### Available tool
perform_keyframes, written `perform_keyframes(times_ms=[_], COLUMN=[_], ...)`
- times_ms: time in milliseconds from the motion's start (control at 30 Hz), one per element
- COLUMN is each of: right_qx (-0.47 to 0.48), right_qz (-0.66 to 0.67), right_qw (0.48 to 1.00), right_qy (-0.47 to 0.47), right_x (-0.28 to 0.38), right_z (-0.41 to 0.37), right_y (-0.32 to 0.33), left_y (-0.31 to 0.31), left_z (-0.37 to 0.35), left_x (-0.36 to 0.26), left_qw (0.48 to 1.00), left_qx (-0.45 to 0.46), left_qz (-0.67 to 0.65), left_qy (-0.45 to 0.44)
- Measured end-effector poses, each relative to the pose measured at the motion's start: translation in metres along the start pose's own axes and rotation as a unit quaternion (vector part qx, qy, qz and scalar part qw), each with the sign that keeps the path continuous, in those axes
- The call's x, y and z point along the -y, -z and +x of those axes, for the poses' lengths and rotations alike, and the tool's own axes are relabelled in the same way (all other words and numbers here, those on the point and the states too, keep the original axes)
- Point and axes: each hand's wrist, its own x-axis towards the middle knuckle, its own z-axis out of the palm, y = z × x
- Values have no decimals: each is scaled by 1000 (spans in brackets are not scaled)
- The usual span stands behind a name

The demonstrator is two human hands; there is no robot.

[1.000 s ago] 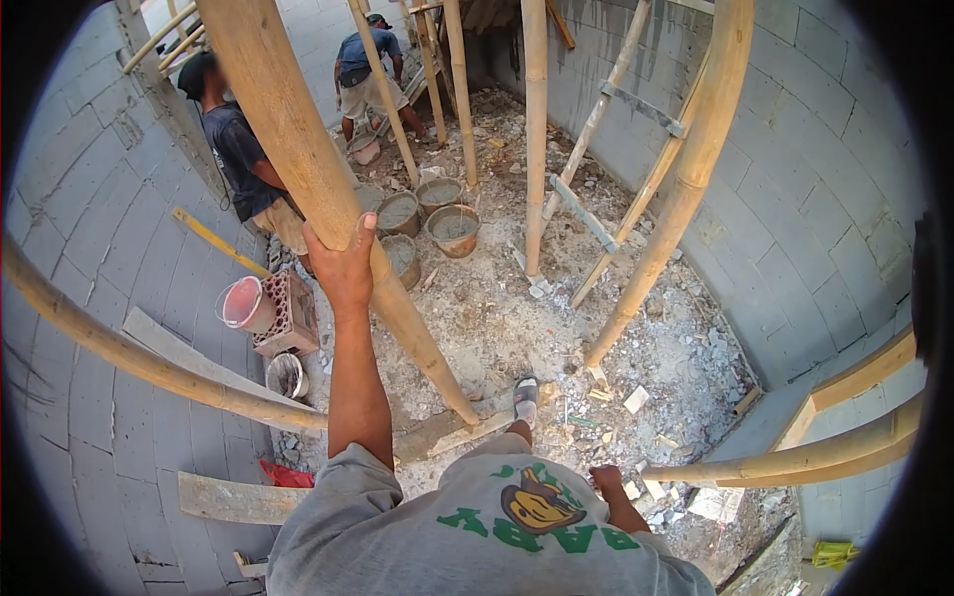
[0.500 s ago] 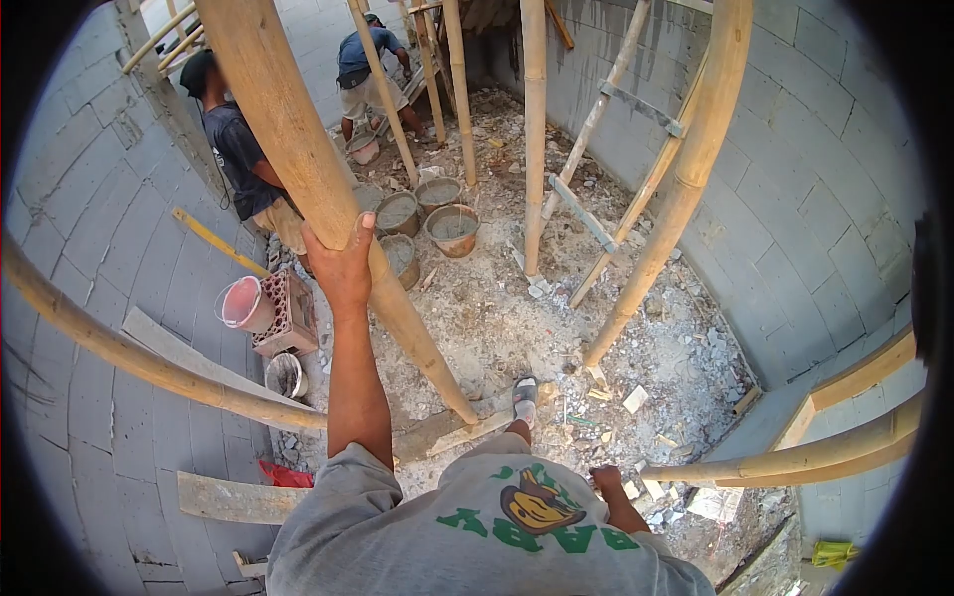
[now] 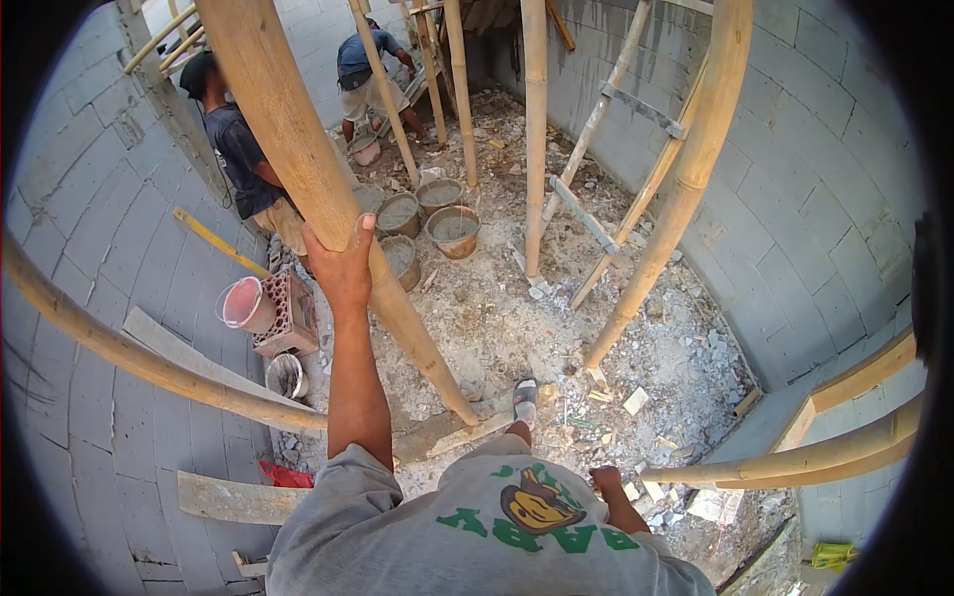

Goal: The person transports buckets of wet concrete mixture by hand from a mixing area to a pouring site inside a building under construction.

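Observation:
My left hand (image 3: 341,266) is wrapped round a thick, slanting bamboo pole (image 3: 402,313), thumb pointing up along it. The pole's foot meets the ground near my sandalled foot (image 3: 525,395). Low at my side hangs my right hand (image 3: 604,481), its fingers curled in; whether anything is inside them is hidden. Nearest to that hand is a horizontal bamboo pole (image 3: 765,468) on the right. My grey shirt (image 3: 467,526) with green lettering fills the bottom of the view.
Several buckets of grey mix (image 3: 454,230) stand on the rubble-strewn ground (image 3: 477,328). A person (image 3: 248,149) stands at the left; another person (image 3: 368,65) bends at the back. A ladder-like wooden frame (image 3: 621,174), upright bamboo poles (image 3: 535,129), a red crate (image 3: 288,313) and block walls (image 3: 815,169) surround me.

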Motion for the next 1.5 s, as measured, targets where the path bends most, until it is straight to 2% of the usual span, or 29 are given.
perform_keyframes(times_ms=[33,100,133,200,233,300,333,400,433,500,633,700,733,800,833,900,1033,1233,1300,1433,1500], right_qx=[0,56,57,17,17,28,28,-3,-3,-27,-47,-15,-15,1,1,31,18,-19,15,31,2], right_qz=[0,-48,-49,17,18,59,60,192,193,53,41,104,104,128,127,43,18,4,-102,-116,-125], right_qw=[1000,996,996,999,999,992,992,966,966,996,998,987,987,974,974,991,992,999,994,993,992], right_qy=[0,-53,-52,-37,-37,-104,-104,-173,-173,-61,8,-125,-125,-188,-187,-119,-122,-30,18,7,6], right_x=[-4,45,29,0,6,30,34,37,29,15,1,15,33,69,63,55,63,33,42,44,31], right_z=[1,-23,-15,1,-1,-11,-12,-13,-9,-4,-1,-3,-12,-30,-26,-21,-25,-18,-21,-21,-14], right_y=[0,42,29,2,7,26,28,29,22,12,2,10,25,52,48,41,47,23,34,35,23], left_y=[0,0,0,1,1,0,0,0,0,0,0,0,-1,0,0,0,0,0,1,1,1], left_z=[0,0,0,0,0,0,1,1,1,1,2,1,1,0,0,1,1,-1,0,-1,-1], left_x=[1,4,4,3,3,2,2,5,5,4,7,6,4,0,1,4,2,-4,-4,-4,-3], left_qw=[1000,1000,1000,1000,1000,1000,1000,999,999,999,1000,999,999,1000,1000,1000,1000,999,1000,1000,1000], left_qx=[-1,-2,-3,4,4,7,8,10,10,5,8,8,7,8,8,6,9,10,13,7,14], left_qz=[0,-9,-8,-2,-2,-20,-20,-25,-24,-6,-9,-25,-25,-12,-11,-12,-9,-31,-11,-10,-16], left_qy=[0,-10,-10,-14,-14,-13,-13,-18,-19,-31,-26,-21,-21,-11,-11,-14,-14,-8,-20,-20,-9])
